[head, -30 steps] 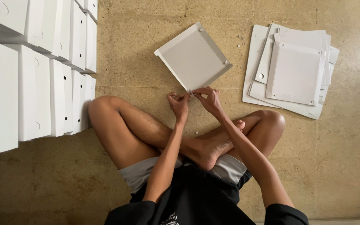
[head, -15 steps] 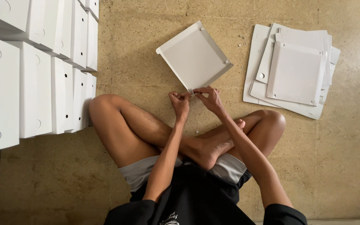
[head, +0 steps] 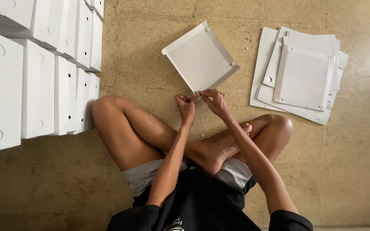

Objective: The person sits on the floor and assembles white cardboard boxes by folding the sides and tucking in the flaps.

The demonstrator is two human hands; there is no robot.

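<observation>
I sit cross-legged on a tan floor. A white cardboard box tray (head: 200, 55) with folded-up sides lies tilted in front of me. My left hand (head: 186, 104) is closed in a fist right at the tray's near corner, fingers pinched on something too small to make out. My right hand (head: 214, 100) pinches the near corner of the tray. The two hands almost touch each other at that corner.
A stack of flat white cardboard blanks (head: 300, 72) lies on the floor to the right. Rows of assembled white boxes (head: 39, 72) stand at the left, close to my left knee (head: 108, 111). Small dark bits (head: 248, 42) lie scattered near the blanks.
The tray has shifted very slightly; both hands stay at its near corner with small finger movements only.
</observation>
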